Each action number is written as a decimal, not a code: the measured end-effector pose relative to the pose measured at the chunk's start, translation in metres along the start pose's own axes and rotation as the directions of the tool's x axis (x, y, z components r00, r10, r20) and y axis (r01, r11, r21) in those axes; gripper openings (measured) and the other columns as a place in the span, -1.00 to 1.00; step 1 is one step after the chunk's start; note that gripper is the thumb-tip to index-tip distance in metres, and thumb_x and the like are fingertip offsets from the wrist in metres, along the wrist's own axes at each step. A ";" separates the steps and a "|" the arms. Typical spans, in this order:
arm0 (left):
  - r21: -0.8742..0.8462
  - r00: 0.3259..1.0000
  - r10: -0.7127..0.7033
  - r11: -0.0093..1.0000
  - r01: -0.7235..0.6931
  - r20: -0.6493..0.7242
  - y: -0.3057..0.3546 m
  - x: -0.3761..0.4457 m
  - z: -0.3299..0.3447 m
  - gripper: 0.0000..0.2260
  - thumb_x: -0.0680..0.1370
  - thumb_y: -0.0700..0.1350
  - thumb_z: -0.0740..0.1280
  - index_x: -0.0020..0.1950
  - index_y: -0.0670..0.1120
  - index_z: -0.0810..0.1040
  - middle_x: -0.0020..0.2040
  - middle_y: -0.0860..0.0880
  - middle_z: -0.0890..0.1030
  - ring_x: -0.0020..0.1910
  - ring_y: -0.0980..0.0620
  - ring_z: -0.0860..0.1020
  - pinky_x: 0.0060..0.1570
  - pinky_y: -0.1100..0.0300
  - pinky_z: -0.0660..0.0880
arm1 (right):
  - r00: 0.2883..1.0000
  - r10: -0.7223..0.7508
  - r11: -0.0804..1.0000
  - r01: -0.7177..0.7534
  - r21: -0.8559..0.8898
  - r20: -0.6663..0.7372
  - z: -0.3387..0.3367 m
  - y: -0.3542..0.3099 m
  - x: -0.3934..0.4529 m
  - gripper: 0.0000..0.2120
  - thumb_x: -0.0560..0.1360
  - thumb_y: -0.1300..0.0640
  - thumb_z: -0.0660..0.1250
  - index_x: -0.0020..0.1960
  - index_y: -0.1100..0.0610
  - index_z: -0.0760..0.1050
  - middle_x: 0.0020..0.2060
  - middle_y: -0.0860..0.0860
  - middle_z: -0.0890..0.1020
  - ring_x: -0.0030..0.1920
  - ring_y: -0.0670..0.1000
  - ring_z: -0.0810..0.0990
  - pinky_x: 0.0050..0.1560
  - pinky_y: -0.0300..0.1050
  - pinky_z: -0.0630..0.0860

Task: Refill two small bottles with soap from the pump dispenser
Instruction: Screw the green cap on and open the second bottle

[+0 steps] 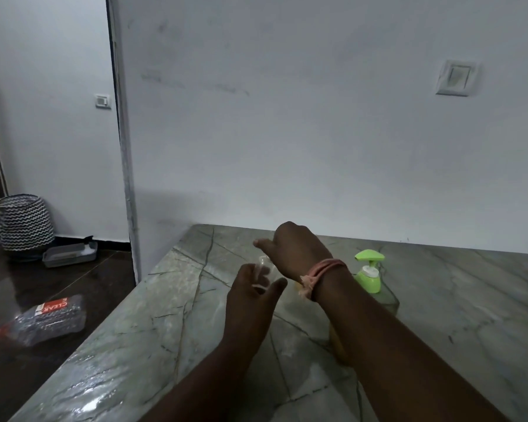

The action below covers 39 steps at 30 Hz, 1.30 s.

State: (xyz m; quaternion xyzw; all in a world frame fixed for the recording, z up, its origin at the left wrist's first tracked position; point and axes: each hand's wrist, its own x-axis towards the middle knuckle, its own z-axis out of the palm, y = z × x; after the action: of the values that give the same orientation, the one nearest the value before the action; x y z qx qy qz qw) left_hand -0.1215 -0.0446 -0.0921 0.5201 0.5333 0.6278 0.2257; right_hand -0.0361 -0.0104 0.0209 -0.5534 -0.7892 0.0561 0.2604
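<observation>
Green-veined marble surface (470, 315) across the lower half of the frame, pale wall behind. Left hand (250, 300) at lower centre, fingers curled around a small clear bottle (264, 266), blurred and hard to make out; grip closed on it, thumb out to the right. Right hand (296, 251) just above and right of the left, back of the hand to the camera, fingers bent down and hidden; cannot tell whether this grip holds anything. Pink band (323, 274) around the right wrist. Pump dispenser (368, 271) with green head and green collar right of centre, standing on the surface just beyond the right forearm, its clear body largely hidden behind the arm. Something yellowish (337, 339) below the right forearm, too hidden to identify.

At left, dark floor: a clear plastic pack with a red label (43, 319) lying lower left, a zigzag-patterned basket (25, 222) against the wall at mid left, a grey tray (70, 254) beside it. Switch plate (457, 77) on the wall, upper right; a smaller one (103, 101) upper left.
</observation>
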 end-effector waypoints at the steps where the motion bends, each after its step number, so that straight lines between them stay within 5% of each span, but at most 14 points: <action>1: 0.014 1.000 0.009 1.000 -0.009 0.012 -0.001 0.000 -0.001 -0.75 0.42 0.11 0.48 0.00 0.08 0.52 -0.12 0.05 0.63 -0.17 0.12 0.62 -0.17 0.05 0.62 | 1.000 -0.005 1.000 0.005 0.021 0.009 0.001 0.002 -0.002 -0.56 0.53 -0.18 0.28 -0.35 0.12 0.41 -0.39 0.06 0.55 -0.31 0.09 0.56 -0.27 -0.11 0.44; 5: 0.045 0.997 0.008 0.999 -0.012 0.076 0.003 0.002 -0.009 -0.85 0.42 -0.03 0.49 -0.15 -0.02 0.55 -0.27 -0.01 0.62 -0.32 0.00 0.59 -0.30 0.05 0.57 | 0.996 -0.070 0.997 0.068 0.044 0.054 -0.006 0.008 -0.011 -0.60 0.57 -0.11 0.26 -0.27 0.16 0.52 -0.36 0.05 0.57 -0.31 0.03 0.54 -0.33 -0.14 0.40; 9: -0.201 0.981 -0.059 0.975 0.097 0.185 0.011 -0.001 -0.008 -0.88 0.48 -0.24 0.43 -0.13 -0.26 0.53 -0.37 -0.13 0.50 -0.43 -0.04 0.42 -0.50 0.19 0.39 | 0.953 -0.229 0.973 0.225 0.043 0.199 -0.029 0.004 -0.017 -0.84 0.59 0.19 0.27 -0.04 0.09 0.63 -0.14 -0.12 0.61 -0.17 -0.17 0.54 -0.20 -0.31 0.44; 11: -0.255 0.986 -0.032 0.964 0.074 0.163 0.011 0.002 -0.009 -0.89 0.50 -0.26 0.42 -0.10 -0.28 0.52 -0.38 -0.11 0.49 -0.45 -0.02 0.41 -0.51 0.20 0.39 | 0.914 -0.326 0.945 0.308 0.110 0.241 -0.042 0.001 -0.019 -0.76 0.54 0.31 0.27 -0.02 0.03 0.64 -0.05 -0.14 0.61 -0.07 -0.21 0.56 -0.09 -0.25 0.51; 15: -0.272 0.994 0.004 0.962 0.025 0.106 0.009 0.004 -0.012 -0.91 0.50 -0.24 0.43 -0.08 -0.22 0.54 -0.38 -0.07 0.52 -0.45 0.02 0.44 -0.47 0.21 0.44 | 0.920 -0.304 0.953 0.295 0.076 0.246 -0.054 -0.002 -0.018 -0.72 0.48 -0.02 0.42 0.18 -0.09 0.54 0.15 -0.16 0.52 0.05 -0.18 0.49 -0.16 -0.30 0.37; 18: -0.220 0.994 0.041 0.975 -0.017 0.104 0.007 0.002 -0.009 -0.90 0.49 -0.20 0.45 -0.11 -0.15 0.54 -0.36 -0.04 0.54 -0.47 0.08 0.47 -0.45 0.21 0.45 | 0.976 -0.140 0.984 0.156 -0.088 0.167 -0.046 -0.007 -0.012 -0.57 0.50 -0.27 0.29 0.00 0.10 0.58 -0.07 0.01 0.62 -0.12 -0.02 0.57 -0.22 -0.14 0.45; 20: -0.198 0.992 0.058 0.980 -0.036 0.108 0.007 0.001 -0.008 -0.90 0.48 -0.19 0.46 -0.12 -0.13 0.55 -0.35 -0.03 0.55 -0.46 0.09 0.48 -0.44 0.21 0.46 | 0.962 -0.143 0.972 0.180 -0.149 0.231 -0.039 -0.011 -0.009 -0.58 0.54 -0.22 0.27 -0.05 0.16 0.58 -0.13 0.02 0.62 -0.16 0.00 0.58 -0.25 -0.14 0.44; 23: -0.249 0.992 0.029 0.968 0.003 0.125 0.007 0.002 -0.010 -0.91 0.49 -0.22 0.44 -0.08 -0.17 0.55 -0.36 -0.02 0.54 -0.44 0.08 0.48 -0.44 0.22 0.46 | 0.894 -0.259 0.945 0.313 -0.097 0.366 -0.050 -0.015 -0.011 -0.89 0.55 0.11 0.30 0.05 -0.02 0.57 -0.07 -0.14 0.53 -0.18 -0.09 0.53 -0.30 -0.22 0.38; 25: -0.296 0.990 0.017 0.955 0.025 0.138 0.007 0.003 -0.012 -0.90 0.50 -0.23 0.44 -0.06 -0.18 0.54 -0.36 -0.01 0.54 -0.41 0.07 0.48 -0.42 0.21 0.47 | 0.849 -0.289 0.944 0.329 -0.013 0.443 -0.059 -0.019 -0.013 -0.74 0.49 0.22 0.31 0.07 -0.10 0.56 -0.10 -0.19 0.55 -0.23 -0.14 0.55 -0.30 -0.18 0.47; 28: -0.301 0.990 0.015 0.953 0.027 0.137 0.006 0.004 -0.011 -0.90 0.50 -0.20 0.45 -0.04 -0.15 0.56 -0.31 -0.04 0.55 -0.39 0.07 0.49 -0.39 0.21 0.48 | 0.898 -0.245 0.959 0.281 -0.047 0.366 -0.057 -0.023 -0.010 -0.72 0.48 -0.04 0.42 0.17 -0.08 0.52 0.01 -0.15 0.55 -0.08 -0.14 0.56 -0.12 -0.15 0.53; 31: -0.279 0.989 0.015 0.960 0.027 0.145 0.005 0.003 -0.010 -0.89 0.49 -0.18 0.46 -0.04 -0.11 0.56 -0.27 -0.07 0.57 -0.38 0.09 0.51 -0.37 0.22 0.49 | 0.943 -0.158 0.964 0.211 -0.159 0.293 -0.053 -0.024 -0.003 -0.65 0.52 -0.18 0.34 0.02 0.11 0.60 -0.14 -0.01 0.67 -0.31 -0.09 0.58 -0.27 -0.19 0.48; 35: -0.285 0.992 0.001 0.958 0.036 0.130 0.004 0.005 -0.009 -0.89 0.50 -0.18 0.46 -0.03 -0.12 0.56 -0.27 -0.04 0.58 -0.37 0.12 0.54 -0.36 0.24 0.51 | 0.937 -0.198 0.973 0.224 -0.059 0.287 -0.052 -0.025 -0.001 -0.90 0.53 0.11 0.38 0.00 0.03 0.65 -0.09 -0.09 0.63 -0.26 -0.18 0.54 -0.26 -0.24 0.48; 39: -0.301 0.995 -0.037 0.952 0.064 0.094 0.000 0.007 -0.010 -0.88 0.49 -0.20 0.46 -0.03 -0.16 0.57 -0.23 -0.06 0.61 -0.35 0.12 0.57 -0.36 0.25 0.52 | 0.932 -0.232 0.972 0.232 0.033 0.278 -0.046 -0.024 -0.006 -0.65 0.52 0.34 0.23 0.03 -0.06 0.62 0.06 -0.11 0.57 -0.25 -0.26 0.47 -0.36 -0.35 0.38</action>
State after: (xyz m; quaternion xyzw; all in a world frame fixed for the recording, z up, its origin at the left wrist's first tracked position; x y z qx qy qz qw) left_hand -0.1334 -0.0431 -0.0880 0.4925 0.4333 0.6730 0.3418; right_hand -0.0335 -0.0342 0.0672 -0.4428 -0.8779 0.1025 0.1509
